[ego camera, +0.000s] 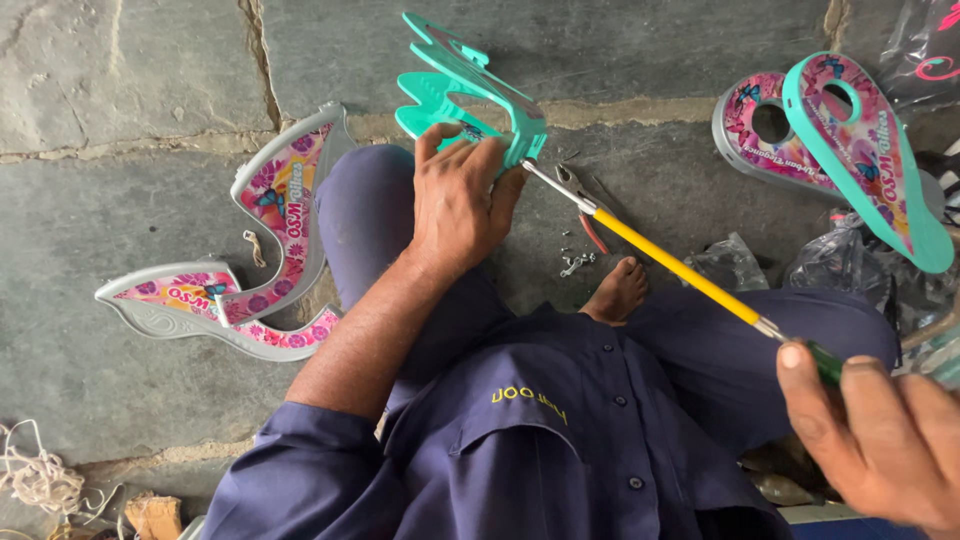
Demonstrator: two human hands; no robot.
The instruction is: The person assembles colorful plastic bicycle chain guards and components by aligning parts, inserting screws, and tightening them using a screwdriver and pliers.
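A floor of large grey stone slabs (120, 60) with rough joints is seen from above, and the person is seated on it cross-legged in dark blue work clothes. A turquoise moulded plastic frame piece (470, 95) is held upright on the left knee by the left hand (460, 205), whose fingers are pressed together over its lower edge with the thumb at the side. A long yellow-shafted screwdriver (670, 262) is gripped at its green handle by the right hand (880, 435), fingers curled closed around it, and its metal tip is set against the lower right corner of the turquoise piece. The step is judged to go best if the shaft is kept in line with the fastener and the piece is braced firmly against the knee, so the tip cannot slip. The turquoise piece looks rigid, glossy and ribbed, with a cut-out opening. Red-handled pliers (585, 205) and small loose screws (577, 262) lie just beyond the bare foot (617, 290); a grey flower-printed plastic frame (250, 260) lies at the left.
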